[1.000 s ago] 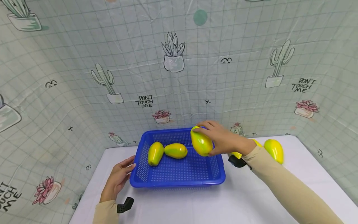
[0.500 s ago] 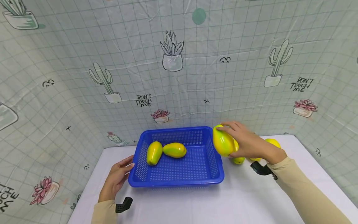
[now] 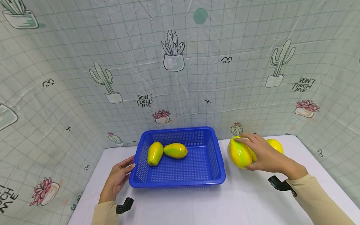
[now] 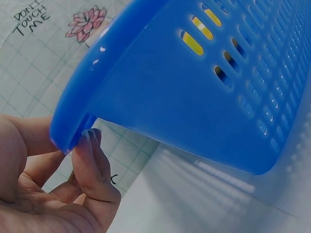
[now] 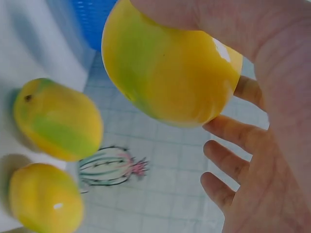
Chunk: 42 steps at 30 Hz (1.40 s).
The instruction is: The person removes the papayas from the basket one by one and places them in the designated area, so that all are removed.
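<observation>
Two mangoes (image 3: pixel 175 151) lie inside the blue basket (image 3: pixel 177 185); the left hand (image 3: pixel 119 177) pinches its rim (image 4: pixel 77 97). Right of it, the right hand (image 3: pixel 263 155) grips another mango (image 3: pixel 239 154) near others (image 5: pixel 59 120) on the surface (image 3: pixel 239 200).

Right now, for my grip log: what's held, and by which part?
Right hand: a fruit, near both ends. Left hand: the basket, by its left rim.
</observation>
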Each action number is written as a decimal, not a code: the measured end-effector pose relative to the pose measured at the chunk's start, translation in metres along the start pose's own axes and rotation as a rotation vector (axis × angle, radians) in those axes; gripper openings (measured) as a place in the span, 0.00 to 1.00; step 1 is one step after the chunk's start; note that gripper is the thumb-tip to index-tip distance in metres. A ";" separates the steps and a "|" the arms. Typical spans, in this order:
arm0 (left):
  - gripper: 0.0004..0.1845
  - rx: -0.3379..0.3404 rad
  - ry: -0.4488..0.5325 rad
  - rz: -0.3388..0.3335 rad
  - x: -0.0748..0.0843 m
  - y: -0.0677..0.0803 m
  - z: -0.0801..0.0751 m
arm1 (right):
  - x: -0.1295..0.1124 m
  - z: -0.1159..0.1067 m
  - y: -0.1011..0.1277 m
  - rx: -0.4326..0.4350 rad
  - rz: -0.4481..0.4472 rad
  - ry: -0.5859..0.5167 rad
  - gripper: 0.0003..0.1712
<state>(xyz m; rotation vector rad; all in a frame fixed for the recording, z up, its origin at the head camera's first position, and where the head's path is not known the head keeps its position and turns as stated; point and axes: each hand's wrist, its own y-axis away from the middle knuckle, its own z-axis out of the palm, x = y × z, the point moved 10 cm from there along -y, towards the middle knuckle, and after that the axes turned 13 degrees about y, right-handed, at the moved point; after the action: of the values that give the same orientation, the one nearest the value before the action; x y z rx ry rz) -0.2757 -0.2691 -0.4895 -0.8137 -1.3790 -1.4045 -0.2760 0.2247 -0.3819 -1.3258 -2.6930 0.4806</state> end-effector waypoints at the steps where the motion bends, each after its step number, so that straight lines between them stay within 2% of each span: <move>1: 0.29 0.000 0.001 0.000 0.000 0.000 0.000 | 0.001 0.002 0.003 0.002 0.002 -0.001 0.57; 15: 0.29 -0.005 0.020 0.013 0.000 0.001 0.000 | 0.007 0.028 0.038 0.004 0.034 -0.071 0.60; 25: 0.30 -0.026 0.036 0.021 0.001 0.000 0.002 | 0.004 0.043 0.055 -0.011 0.042 -0.049 0.60; 35: 0.30 -0.023 0.041 0.021 0.001 -0.001 0.001 | -0.004 0.050 0.065 0.064 -0.039 -0.057 0.64; 42: 0.29 -0.016 0.043 0.019 0.000 -0.001 0.000 | 0.000 0.061 0.069 -0.003 0.024 -0.061 0.63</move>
<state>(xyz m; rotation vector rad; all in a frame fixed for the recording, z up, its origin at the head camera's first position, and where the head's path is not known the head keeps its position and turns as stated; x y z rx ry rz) -0.2763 -0.2692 -0.4898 -0.8001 -1.3253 -1.4119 -0.2373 0.2498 -0.4621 -1.3676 -2.7309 0.5278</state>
